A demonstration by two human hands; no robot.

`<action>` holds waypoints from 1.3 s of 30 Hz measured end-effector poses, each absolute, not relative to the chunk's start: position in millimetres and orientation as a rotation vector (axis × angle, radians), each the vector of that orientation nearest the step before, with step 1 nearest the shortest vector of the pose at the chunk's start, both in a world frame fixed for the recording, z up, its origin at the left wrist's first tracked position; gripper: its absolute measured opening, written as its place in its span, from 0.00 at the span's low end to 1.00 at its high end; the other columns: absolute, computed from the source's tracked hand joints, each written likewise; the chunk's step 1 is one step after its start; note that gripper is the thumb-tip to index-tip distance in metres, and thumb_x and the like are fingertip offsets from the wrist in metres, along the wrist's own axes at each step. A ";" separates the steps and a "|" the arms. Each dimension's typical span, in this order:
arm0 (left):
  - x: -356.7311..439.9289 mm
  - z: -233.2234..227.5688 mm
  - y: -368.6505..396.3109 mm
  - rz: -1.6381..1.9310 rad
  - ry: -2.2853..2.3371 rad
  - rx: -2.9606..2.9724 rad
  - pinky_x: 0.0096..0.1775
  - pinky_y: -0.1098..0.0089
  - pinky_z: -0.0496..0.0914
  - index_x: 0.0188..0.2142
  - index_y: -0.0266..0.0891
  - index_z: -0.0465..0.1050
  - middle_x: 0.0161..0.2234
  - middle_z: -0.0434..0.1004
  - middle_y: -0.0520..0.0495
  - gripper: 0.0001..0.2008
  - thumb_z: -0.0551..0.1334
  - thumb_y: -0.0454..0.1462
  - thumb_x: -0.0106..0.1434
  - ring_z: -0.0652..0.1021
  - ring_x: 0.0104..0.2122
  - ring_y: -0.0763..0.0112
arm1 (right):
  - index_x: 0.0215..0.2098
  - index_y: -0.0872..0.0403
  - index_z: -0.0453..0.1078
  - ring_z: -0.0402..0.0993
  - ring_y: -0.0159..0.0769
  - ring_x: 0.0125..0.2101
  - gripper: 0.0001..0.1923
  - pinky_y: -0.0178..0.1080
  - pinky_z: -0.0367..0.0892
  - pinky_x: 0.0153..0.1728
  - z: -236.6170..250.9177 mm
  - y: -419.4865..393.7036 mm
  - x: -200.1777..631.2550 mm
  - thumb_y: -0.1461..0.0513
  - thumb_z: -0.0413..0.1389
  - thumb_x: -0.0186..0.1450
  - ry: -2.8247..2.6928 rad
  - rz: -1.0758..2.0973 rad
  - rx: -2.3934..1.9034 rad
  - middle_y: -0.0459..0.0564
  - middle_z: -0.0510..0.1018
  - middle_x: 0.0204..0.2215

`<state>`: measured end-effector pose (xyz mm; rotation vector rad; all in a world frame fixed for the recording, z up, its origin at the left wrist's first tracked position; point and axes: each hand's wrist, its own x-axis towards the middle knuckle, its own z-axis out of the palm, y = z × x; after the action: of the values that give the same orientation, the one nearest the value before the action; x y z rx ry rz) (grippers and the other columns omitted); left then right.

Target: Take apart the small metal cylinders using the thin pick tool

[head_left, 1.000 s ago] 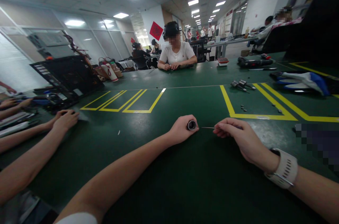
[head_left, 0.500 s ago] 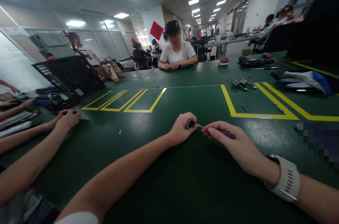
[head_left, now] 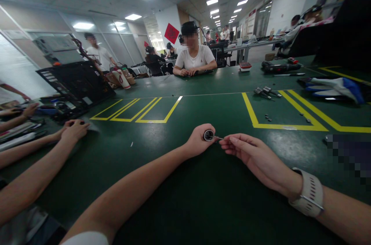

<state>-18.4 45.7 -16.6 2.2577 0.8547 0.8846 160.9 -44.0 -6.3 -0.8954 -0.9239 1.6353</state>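
My left hand (head_left: 197,140) is closed around a small dark cylinder (head_left: 207,135) with a pale rim, its open end facing me and to the right. My right hand (head_left: 246,152), wearing a watch with a light strap, pinches the thin metal shaft of a small screwdriver (head_left: 219,138). The shaft's tip reaches to the cylinder's mouth; whether it touches inside is too small to tell. Behind my fingers the handle is hidden. Both hands are just above the green table (head_left: 174,183), near its middle.
Yellow tape frames (head_left: 255,122) mark the table. Small metal parts (head_left: 263,91) and several nut-like bits (head_left: 268,117) lie at right, near blue-white gloves (head_left: 333,87) and a power tool (head_left: 279,67). A co-worker's hands (head_left: 75,129) are at left; another person (head_left: 194,57) sits opposite.
My right hand has rolled and its fingers have shifted along the screwdriver, so the dark handle that showed before is now hidden. The left hand and cylinder stay put.
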 end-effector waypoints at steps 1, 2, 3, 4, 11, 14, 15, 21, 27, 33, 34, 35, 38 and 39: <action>-18.1 -17.5 46.2 0.891 0.882 2.254 0.30 0.73 0.62 0.25 0.37 0.62 0.24 0.63 0.54 0.08 0.61 0.37 0.54 0.66 0.25 0.75 | 0.37 0.54 0.74 0.71 0.38 0.42 0.09 0.45 0.63 0.49 -6.7 -43.8 161.1 0.59 0.56 0.62 -0.918 1.636 -0.890 0.50 0.77 0.38; -17.8 -18.6 46.9 0.898 0.913 2.250 0.30 0.73 0.62 0.24 0.37 0.62 0.23 0.63 0.54 0.08 0.61 0.37 0.53 0.66 0.25 0.75 | 0.37 0.54 0.74 0.71 0.38 0.42 0.09 0.45 0.63 0.48 -6.9 -43.7 161.1 0.59 0.56 0.62 -0.915 1.637 -0.885 0.50 0.77 0.38; -17.6 -19.6 47.5 0.904 0.942 2.249 0.30 0.73 0.62 0.24 0.37 0.62 0.23 0.63 0.54 0.08 0.61 0.36 0.53 0.66 0.25 0.75 | 0.37 0.54 0.74 0.72 0.38 0.42 0.09 0.45 0.63 0.48 -7.1 -43.7 161.1 0.59 0.56 0.62 -0.915 1.638 -0.879 0.50 0.77 0.39; -17.5 -20.5 48.0 0.905 0.963 2.251 0.30 0.73 0.62 0.24 0.37 0.62 0.23 0.63 0.54 0.08 0.61 0.36 0.53 0.66 0.25 0.75 | 0.38 0.55 0.74 0.72 0.39 0.42 0.09 0.45 0.64 0.48 -7.2 -43.8 161.1 0.59 0.56 0.62 -0.916 1.640 -0.873 0.51 0.77 0.39; -17.8 -16.6 46.2 0.873 0.985 2.335 0.31 0.72 0.62 0.24 0.37 0.63 0.24 0.65 0.53 0.07 0.60 0.35 0.54 0.67 0.26 0.74 | 0.37 0.54 0.74 0.72 0.38 0.42 0.09 0.43 0.64 0.48 -4.6 -45.4 161.2 0.58 0.57 0.61 -0.910 1.582 -0.921 0.51 0.77 0.39; -17.5 -14.7 44.4 0.846 0.967 2.398 0.32 0.71 0.62 0.24 0.37 0.63 0.24 0.65 0.53 0.05 0.59 0.35 0.55 0.68 0.26 0.74 | 0.36 0.54 0.75 0.72 0.38 0.41 0.09 0.44 0.64 0.48 -2.6 -45.9 159.9 0.58 0.58 0.60 -0.916 1.575 -0.958 0.51 0.77 0.39; -17.6 -14.7 44.2 0.836 0.959 2.416 0.33 0.71 0.62 0.25 0.37 0.63 0.24 0.65 0.53 0.05 0.59 0.35 0.55 0.68 0.27 0.73 | 0.36 0.54 0.75 0.72 0.38 0.41 0.09 0.44 0.64 0.48 -2.5 -45.8 159.5 0.58 0.58 0.60 -0.913 1.588 -0.954 0.51 0.77 0.39; -19.4 -17.9 45.8 0.832 0.867 2.421 0.32 0.72 0.61 0.24 0.37 0.63 0.24 0.64 0.53 0.06 0.59 0.35 0.54 0.67 0.26 0.74 | 0.35 0.54 0.75 0.74 0.35 0.40 0.07 0.41 0.65 0.48 -6.5 -42.5 160.3 0.60 0.57 0.61 -0.807 1.699 -0.858 0.50 0.79 0.37; -20.2 -18.5 46.6 0.816 0.867 2.356 0.31 0.73 0.62 0.25 0.37 0.62 0.24 0.64 0.54 0.05 0.59 0.32 0.52 0.66 0.26 0.75 | 0.34 0.55 0.75 0.75 0.34 0.40 0.07 0.39 0.67 0.47 -6.7 -40.8 161.8 0.62 0.57 0.61 -0.754 1.737 -0.859 0.51 0.79 0.36; -18.5 -19.4 47.1 0.843 0.956 2.377 0.30 0.73 0.61 0.24 0.37 0.63 0.24 0.64 0.54 0.04 0.59 0.31 0.52 0.66 0.25 0.75 | 0.35 0.55 0.75 0.75 0.35 0.41 0.07 0.40 0.67 0.47 -8.3 -41.0 161.9 0.62 0.56 0.62 -0.783 1.731 -0.861 0.51 0.79 0.37; -18.4 -19.4 47.1 0.845 0.974 2.378 0.30 0.73 0.61 0.24 0.37 0.63 0.24 0.64 0.54 0.04 0.59 0.31 0.52 0.67 0.25 0.75 | 0.35 0.55 0.75 0.75 0.36 0.41 0.07 0.40 0.67 0.47 -9.0 -40.9 162.0 0.61 0.56 0.62 -0.790 1.726 -0.861 0.51 0.79 0.37; -18.4 -19.4 47.1 0.843 0.992 2.376 0.30 0.73 0.61 0.24 0.36 0.64 0.24 0.65 0.54 0.04 0.59 0.31 0.52 0.67 0.26 0.75 | 0.35 0.55 0.75 0.75 0.36 0.41 0.07 0.41 0.67 0.48 -9.5 -40.7 162.1 0.61 0.56 0.62 -0.794 1.723 -0.863 0.51 0.79 0.37; -19.0 -19.4 47.1 0.828 1.043 2.371 0.30 0.73 0.61 0.25 0.36 0.64 0.24 0.66 0.54 0.03 0.59 0.31 0.53 0.67 0.26 0.75 | 0.36 0.55 0.75 0.75 0.37 0.41 0.08 0.42 0.67 0.47 -9.1 -40.5 162.6 0.61 0.55 0.62 -0.788 1.716 -0.879 0.51 0.79 0.37; -19.3 -19.6 47.2 0.825 1.061 2.370 0.30 0.73 0.61 0.25 0.36 0.64 0.25 0.66 0.54 0.03 0.59 0.31 0.53 0.67 0.26 0.75 | 0.35 0.55 0.75 0.75 0.37 0.40 0.07 0.42 0.67 0.47 -8.4 -40.6 162.8 0.61 0.55 0.62 -0.782 1.708 -0.888 0.51 0.79 0.37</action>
<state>-19.3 47.2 -19.6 2.3703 1.0607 0.8250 162.8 -40.6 -8.4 -0.8885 -0.7825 1.7082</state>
